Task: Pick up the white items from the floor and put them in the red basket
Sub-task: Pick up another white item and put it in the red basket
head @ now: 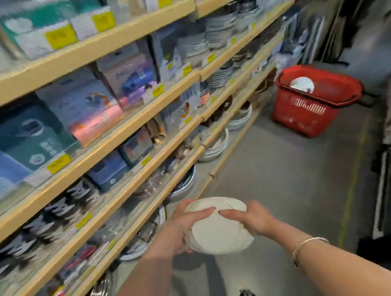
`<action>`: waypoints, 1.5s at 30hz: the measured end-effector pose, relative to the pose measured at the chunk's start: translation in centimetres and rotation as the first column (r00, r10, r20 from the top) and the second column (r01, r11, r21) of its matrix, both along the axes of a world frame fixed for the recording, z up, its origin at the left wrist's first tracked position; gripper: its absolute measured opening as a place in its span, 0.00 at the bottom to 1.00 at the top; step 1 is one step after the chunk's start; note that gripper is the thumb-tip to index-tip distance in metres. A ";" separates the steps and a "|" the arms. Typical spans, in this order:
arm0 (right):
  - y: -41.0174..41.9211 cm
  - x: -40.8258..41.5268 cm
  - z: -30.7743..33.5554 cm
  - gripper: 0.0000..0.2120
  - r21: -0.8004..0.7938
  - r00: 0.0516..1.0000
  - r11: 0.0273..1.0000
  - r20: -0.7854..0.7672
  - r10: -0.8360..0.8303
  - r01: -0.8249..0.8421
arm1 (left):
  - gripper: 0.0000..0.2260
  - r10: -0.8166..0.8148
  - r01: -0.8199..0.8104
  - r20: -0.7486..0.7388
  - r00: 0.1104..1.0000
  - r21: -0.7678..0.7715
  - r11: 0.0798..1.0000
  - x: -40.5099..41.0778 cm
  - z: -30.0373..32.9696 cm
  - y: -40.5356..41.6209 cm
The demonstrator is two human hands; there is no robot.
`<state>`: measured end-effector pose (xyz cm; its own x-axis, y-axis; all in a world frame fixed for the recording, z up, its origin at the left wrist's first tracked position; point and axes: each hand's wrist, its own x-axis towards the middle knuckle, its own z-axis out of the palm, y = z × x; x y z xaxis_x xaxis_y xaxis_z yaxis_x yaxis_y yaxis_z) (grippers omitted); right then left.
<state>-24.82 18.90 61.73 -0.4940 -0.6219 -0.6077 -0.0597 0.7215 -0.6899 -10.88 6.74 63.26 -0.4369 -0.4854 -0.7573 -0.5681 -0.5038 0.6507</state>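
- Head: left hand and right hand clamp a stack of white plates from both sides, fingers curled round the rims, thumbs pressed on top, likely to stop slipping.
- Basket on the floor well ahead, one white item already inside.

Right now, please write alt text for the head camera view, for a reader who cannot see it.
Both hands, left hand and right hand, hold a stack of white plates above the shop floor. Ahead stands a red basket containing a white item; shelves line the left.
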 end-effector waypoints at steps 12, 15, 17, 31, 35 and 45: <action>3.8 -23.4 -0.3 0.19 -0.012 0.952 0.953 -0.049 -0.304 0.303 | 0.29 -0.338 0.338 -0.002 0.941 0.016 0.941 -28.2 0.3 -0.1; 2.8 -30.1 -1.3 0.15 -0.020 0.921 0.922 -0.024 -0.388 0.387 | 0.30 -0.413 0.413 0.008 0.911 0.005 0.911 -36.3 -0.7 -1.8; 2.0 -34.0 -1.4 0.15 -0.035 0.890 0.889 0.001 -0.457 0.457 | 0.28 -0.457 0.457 0.009 0.889 0.019 0.889 -41.1 -1.2 -3.2; -1.1 -64.7 -2.6 0.28 0.005 0.734 0.735 0.058 -0.677 0.678 | 0.26 -0.643 0.641 0.088 0.761 0.051 0.766 -76.1 -2.0 -7.4; -0.8 -77.3 -3.2 0.22 -0.023 0.750 0.750 0.046 -0.660 0.661 | 0.25 -0.621 0.622 0.079 0.779 0.022 0.783 -88.2 -3.0 -7.1; -2.9 -101.2 -2.0 0.13 -0.060 0.737 0.734 0.067 -0.673 0.676 | 0.24 -0.610 0.610 0.014 0.792 0.025 0.792 -112.2 -2.4 -9.3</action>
<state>-126.02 16.03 59.73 -0.7787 -0.1787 -0.6014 0.4504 0.5082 -0.7341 -123.11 -2.60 60.81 -0.6219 -0.1090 -0.7755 -0.7746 -0.0597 0.6296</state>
